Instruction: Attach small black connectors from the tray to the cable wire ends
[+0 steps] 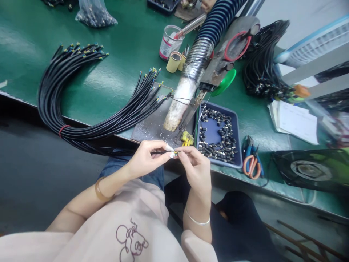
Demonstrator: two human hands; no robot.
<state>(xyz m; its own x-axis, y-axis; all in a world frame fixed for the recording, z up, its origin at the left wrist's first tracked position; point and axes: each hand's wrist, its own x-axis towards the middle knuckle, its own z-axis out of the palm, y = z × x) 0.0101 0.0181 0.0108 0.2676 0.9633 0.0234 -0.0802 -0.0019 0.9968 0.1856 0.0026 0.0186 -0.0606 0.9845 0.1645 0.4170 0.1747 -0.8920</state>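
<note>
My left hand pinches a black cable near its end, with white coverings on the thumb and finger tips. Meeting it at the table's front edge, my right hand is closed on the thin coloured wires at that end. Just beyond my hands, a yellow clip-like piece lies on a dark work plate. The nozzle of a ribbed hose and a metal-tipped stand hang above the plate. Left of them curves a thick bundle of black cables tied with a red band.
A blue tray of small black connectors stands to the right, beside orange-handled pliers. Behind are a plastic cup and a small yellowish pot. Papers and a dark fan-like box lie further right.
</note>
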